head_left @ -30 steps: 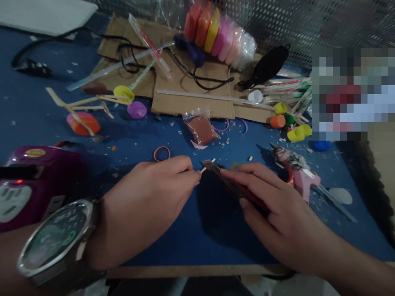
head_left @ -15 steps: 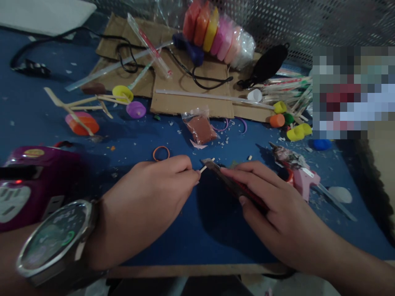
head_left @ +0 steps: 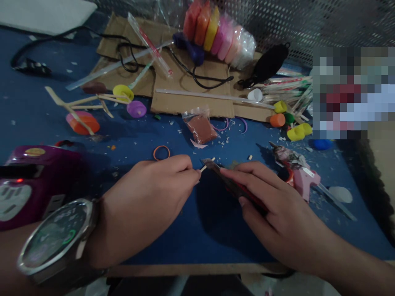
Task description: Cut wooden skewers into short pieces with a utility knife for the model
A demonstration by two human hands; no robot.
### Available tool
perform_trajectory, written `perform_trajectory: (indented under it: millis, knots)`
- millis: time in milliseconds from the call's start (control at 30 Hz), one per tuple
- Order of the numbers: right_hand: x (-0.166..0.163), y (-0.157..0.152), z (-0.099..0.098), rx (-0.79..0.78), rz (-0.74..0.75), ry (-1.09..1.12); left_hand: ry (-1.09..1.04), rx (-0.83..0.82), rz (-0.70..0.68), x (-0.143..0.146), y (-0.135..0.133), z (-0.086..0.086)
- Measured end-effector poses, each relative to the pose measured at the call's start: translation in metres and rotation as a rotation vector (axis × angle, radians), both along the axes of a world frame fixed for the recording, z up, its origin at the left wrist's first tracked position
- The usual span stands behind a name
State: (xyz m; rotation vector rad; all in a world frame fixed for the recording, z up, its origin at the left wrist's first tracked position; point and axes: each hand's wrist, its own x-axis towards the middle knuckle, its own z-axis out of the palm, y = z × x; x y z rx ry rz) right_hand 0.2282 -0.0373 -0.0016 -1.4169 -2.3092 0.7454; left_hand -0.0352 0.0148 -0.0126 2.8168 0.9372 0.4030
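Left hand (head_left: pixel 151 201): thumb and index pinched shut on a thin stick (head_left: pixel 203 169), other fingers curled in. Short end pokes out toward the right hand (head_left: pixel 277 213), likely so the blade has something to meet while the fingertips are out of its line.

Right hand: fingers closed along a knife (head_left: pixel 245 195), index laid forward near the blade, thumb low on the near side, probably for fine control. Blade crosses over the stick's end; can't tell if it bites. Both hands are low over the table (head_left: pixel 175 246), maybe for steadiness.

Just beyond the left knuckles: orange ring (head_left: pixel 161 146), flat. Ahead of the stick: bag of brown clay (head_left: pixel 202 128), scraps around. Small offcut (head_left: pixel 249 157) beyond the right fingers.

Right: glue gun (head_left: pixel 305 181) on its side, nozzle away from the person, seemingly parked by that hand. Left: purple box (head_left: pixel 40 176), red light lit, beside the watch (head_left: pixel 58 238).

Farther out: joined twigs (head_left: pixel 84 103) leaning on clay lumps (head_left: pixel 83 123), perhaps propped; cardboard (head_left: pixel 191 102) under straws and cord; bagged clay blocks (head_left: pixel 212 33) at the back.
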Motion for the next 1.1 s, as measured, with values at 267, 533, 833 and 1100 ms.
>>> perform_trajectory:
  millis: [267,533,833,1100]
  knots:
    - [-0.001,-0.004,0.000,0.060,0.028,-0.024,-0.009,-0.004,-0.005,0.002,0.000,-0.002]
    - [-0.002,-0.006,0.004,0.044,0.100,-0.072,0.005,-0.043,-0.013,0.002,0.001,0.000]
    - [0.002,-0.013,0.015,0.073,0.105,-0.133,0.000,-0.034,-0.048,0.007,0.001,0.001]
    - [-0.008,-0.007,0.006,0.089,0.062,-0.075,0.010,0.005,-0.057,0.007,0.000,-0.004]
